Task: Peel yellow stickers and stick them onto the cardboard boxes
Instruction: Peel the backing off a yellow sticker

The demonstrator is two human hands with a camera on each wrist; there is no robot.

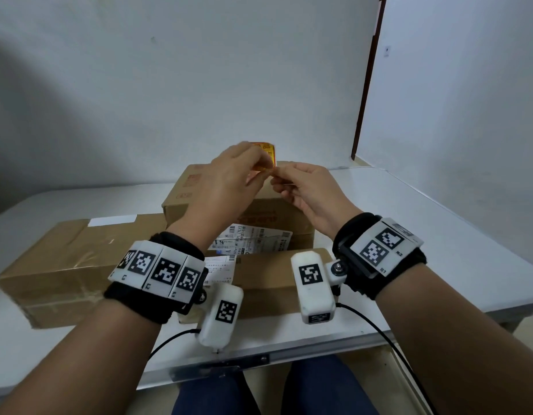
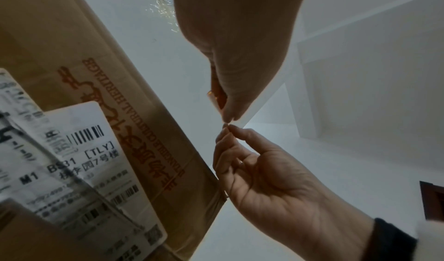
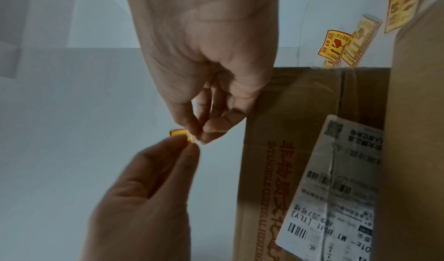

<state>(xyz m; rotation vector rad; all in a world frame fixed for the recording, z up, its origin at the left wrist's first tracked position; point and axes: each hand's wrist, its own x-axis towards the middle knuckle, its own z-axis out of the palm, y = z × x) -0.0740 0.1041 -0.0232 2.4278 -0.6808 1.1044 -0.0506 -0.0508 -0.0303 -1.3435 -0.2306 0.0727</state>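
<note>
A small yellow sticker (image 1: 266,154) is held up in the air above the tall cardboard box (image 1: 181,190). My left hand (image 1: 263,167) pinches it between thumb and fingers. My right hand (image 1: 277,175) pinches the sticker's near corner with thumb and index tip, so the two hands meet fingertip to fingertip. In the left wrist view the sticker (image 2: 216,98) shows edge-on under my left hand (image 2: 228,118), with my right hand (image 2: 228,128) just below. The right wrist view shows the sticker (image 3: 180,133) between my right hand (image 3: 200,136) and my left hand (image 3: 192,145).
A long flat box (image 1: 64,259) lies at the left on the white table (image 1: 438,235). A lower box (image 1: 268,274) with a white shipping label (image 1: 250,241) sits in front. Loose yellow stickers (image 3: 334,45) lie beyond the tall box. A wall stands close behind.
</note>
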